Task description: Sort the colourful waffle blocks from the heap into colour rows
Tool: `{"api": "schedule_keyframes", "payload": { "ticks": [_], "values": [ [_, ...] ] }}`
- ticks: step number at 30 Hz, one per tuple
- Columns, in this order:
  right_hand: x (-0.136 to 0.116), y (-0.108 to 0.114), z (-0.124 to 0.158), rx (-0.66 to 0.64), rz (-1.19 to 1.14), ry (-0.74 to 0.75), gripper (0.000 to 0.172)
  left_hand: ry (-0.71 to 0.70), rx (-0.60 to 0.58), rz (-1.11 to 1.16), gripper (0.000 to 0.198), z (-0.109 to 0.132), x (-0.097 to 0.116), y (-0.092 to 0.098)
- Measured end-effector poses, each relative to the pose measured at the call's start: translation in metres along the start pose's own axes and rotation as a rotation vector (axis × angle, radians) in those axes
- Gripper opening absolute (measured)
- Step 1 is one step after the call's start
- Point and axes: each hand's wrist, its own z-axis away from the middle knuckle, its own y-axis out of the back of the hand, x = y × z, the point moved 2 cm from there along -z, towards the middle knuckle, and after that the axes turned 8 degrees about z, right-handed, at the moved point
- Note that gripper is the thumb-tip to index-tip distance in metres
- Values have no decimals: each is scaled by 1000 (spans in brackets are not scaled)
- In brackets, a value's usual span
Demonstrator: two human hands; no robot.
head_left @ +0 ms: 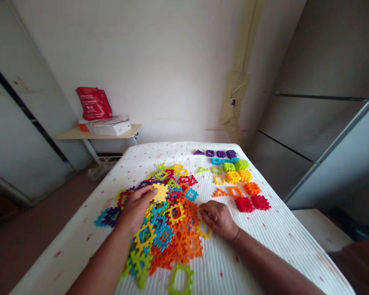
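A person's two bare hands work a loose pile of plastic puzzle tiles [169, 221] spread over the near-left part of a table [264, 246] covered in white ribbed cloth with red flecks. The left hand [135, 208] lies flat on the pile, its grip wide, fingertips touching a solid yellow tile [160, 191] at the heap's far side. The right hand [217, 219] rests at the pile's right edge with its fingers curled down beside orange pieces; whether its grip holds anything cannot be told. A yellow frame tile [205, 233] lies just under that hand. Well apart, at the table's far right, sorted tiles [238, 177] sit in colour groups running from purple through blue, green, yellow and orange to red. A green frame tile [181, 279] lies alone at the near edge. Against the wall, a shelf [98, 133] carries a red bag [94, 102].
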Motion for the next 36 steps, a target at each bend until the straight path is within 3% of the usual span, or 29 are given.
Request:
{"api": "schedule_keyframes", "payload": {
  "ticks": [3,7,11,15,22,26,30,33,36],
  "values": [
    [-6,10,-12,68,-78,-26,18,2,-119,109,52,13,-5,-19],
    [-26,23,-35,95,-118,31,38,-63,-110,112,55,24,-4,-32],
    [-51,23,-56,-18,-25,84,52,-86,-127,66,55,32,-4,-38],
    [-64,17,-67,-152,86,69,49,-98,-158,21,58,40,-5,-42],
    [-55,23,-65,-243,58,63,49,-68,-227,-42,63,46,-10,-50],
    [-6,57,-59,-187,82,19,51,-182,-121,-91,62,39,-4,-35],
    [82,104,-49,-159,311,-190,47,-253,103,-86,54,28,6,-4],
    [145,127,-40,-273,495,-358,45,-287,275,-38,46,22,8,12],
    [184,132,-33,-405,564,-456,45,-293,391,12,38,19,4,19]
  ]
}}
